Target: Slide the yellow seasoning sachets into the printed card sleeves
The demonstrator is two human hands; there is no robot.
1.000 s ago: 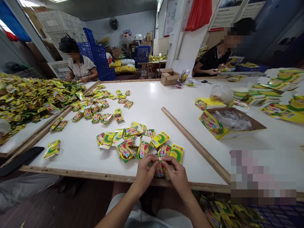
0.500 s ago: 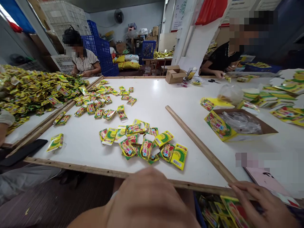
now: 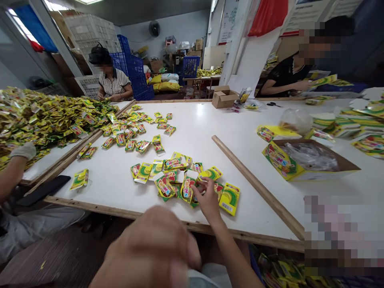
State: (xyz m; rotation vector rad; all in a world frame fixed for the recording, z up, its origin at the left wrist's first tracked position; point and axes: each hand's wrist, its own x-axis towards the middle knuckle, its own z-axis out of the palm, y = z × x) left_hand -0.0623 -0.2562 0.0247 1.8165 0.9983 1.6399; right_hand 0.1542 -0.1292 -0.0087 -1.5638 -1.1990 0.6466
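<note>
My right hand (image 3: 207, 198) reaches over a cluster of small yellow-green candy boxes on the white table, thumb and fingers apart. Its fingertips are at an upright-facing box with a white open flap (image 3: 187, 188) and beside a yellow box (image 3: 211, 173); whether they touch is unclear. Another yellow box with a banana picture (image 3: 230, 199) lies just right of the hand. Close to the camera, my left hand (image 3: 153, 248) is large and blurred in front of the table edge. Its fingers are curled closed, and anything inside them is hidden.
A wooden strip (image 3: 255, 182) crosses the table right of the boxes. Beyond it stands an open display carton (image 3: 300, 174) holding clear plastic. More small boxes (image 3: 129, 138) lie farther back. A gloved hand (image 3: 24, 151) rests at the big pile on the left. Two people sit across.
My right hand has left the table edge at the lower right and moved left onto the candy boxes. My left hand has shifted a little left. The co-worker's gloved hand has moved further into view.
</note>
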